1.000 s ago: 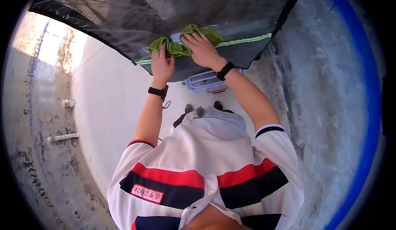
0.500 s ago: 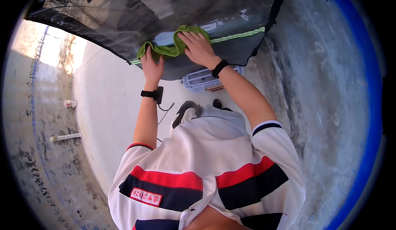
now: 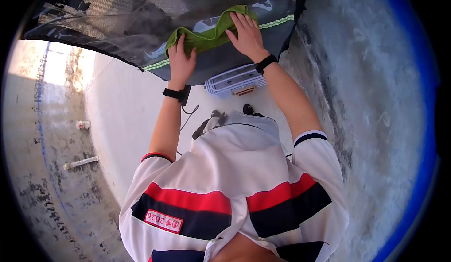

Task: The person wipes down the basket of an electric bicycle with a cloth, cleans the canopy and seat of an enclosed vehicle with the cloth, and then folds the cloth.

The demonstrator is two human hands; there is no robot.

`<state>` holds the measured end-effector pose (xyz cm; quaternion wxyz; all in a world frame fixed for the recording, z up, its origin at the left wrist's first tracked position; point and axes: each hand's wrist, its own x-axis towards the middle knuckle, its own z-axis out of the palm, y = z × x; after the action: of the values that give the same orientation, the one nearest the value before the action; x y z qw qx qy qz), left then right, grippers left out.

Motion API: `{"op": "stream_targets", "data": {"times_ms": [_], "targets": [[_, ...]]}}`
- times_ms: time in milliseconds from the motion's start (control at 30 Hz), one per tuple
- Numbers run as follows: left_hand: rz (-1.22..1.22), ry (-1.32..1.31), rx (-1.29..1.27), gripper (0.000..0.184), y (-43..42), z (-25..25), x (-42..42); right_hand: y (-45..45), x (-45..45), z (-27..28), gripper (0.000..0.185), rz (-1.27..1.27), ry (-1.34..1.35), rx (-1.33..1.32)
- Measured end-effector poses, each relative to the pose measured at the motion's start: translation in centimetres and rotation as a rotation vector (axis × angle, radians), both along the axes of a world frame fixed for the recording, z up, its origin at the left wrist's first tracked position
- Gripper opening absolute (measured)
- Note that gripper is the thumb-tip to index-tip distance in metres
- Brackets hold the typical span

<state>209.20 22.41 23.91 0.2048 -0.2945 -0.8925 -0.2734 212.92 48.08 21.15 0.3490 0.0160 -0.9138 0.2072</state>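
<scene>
A green cloth (image 3: 206, 40) lies bunched in a wavy strip against a dark hanging cover (image 3: 155, 13) with a glossy, see-through surface. My left hand (image 3: 182, 64) rests on the cloth's left end, fingers stretched up and thumb apart. At the right end, higher up, my right hand (image 3: 246, 36) presses flat on the cloth with its fingers spread. A pale green striped band (image 3: 277, 21) runs along the lower part of the cover, partly hidden behind the cloth and hands.
Below the cover a light grey-blue slatted plastic object (image 3: 235, 80) stands on the pale floor (image 3: 122, 102). A concrete wall (image 3: 366, 97) rises on the right. On the left wall, short white pipes (image 3: 81, 163) stick out. A thin cable (image 3: 189, 116) hangs from my left wrist.
Both hands and the cloth have moved up and to the right across the cover. The cover's lower edge sits differently in view, and more of the slatted object shows.
</scene>
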Motion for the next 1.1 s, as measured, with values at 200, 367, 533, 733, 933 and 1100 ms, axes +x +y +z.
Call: {"op": "stream_targets", "data": {"times_ms": [200,367,533,733,933,1100], "targets": [[-0.156,-0.003,-0.008,0.052,1.7,0.8,0.6,3.0,0.3,-1.5,0.057,-0.218,0.061,-0.001],[-0.144,-0.102,-0.008,0.053,0.5,1.0,0.2,1.8,-0.6,-1.9,0.059,-0.275,0.08,-0.067],[-0.101,-0.079,0.043,0.053,-2.2,1.1,-0.4,-2.6,-1.7,-0.9,0.061,-0.269,0.057,-0.076],[-0.038,-0.084,0.059,0.053,-6.5,0.8,-1.2,-9.3,-2.0,0.1,0.061,-0.126,0.035,-0.038],[0.023,-0.073,0.122,0.053,-11.2,0.1,-2.1,-15.6,-3.1,1.1,0.06,0.044,0.027,-0.013],[0.065,-0.078,0.114,0.054,-14.6,0.2,-2.6,-20.7,-4.1,1.8,0.06,0.181,0.008,0.001]]}}
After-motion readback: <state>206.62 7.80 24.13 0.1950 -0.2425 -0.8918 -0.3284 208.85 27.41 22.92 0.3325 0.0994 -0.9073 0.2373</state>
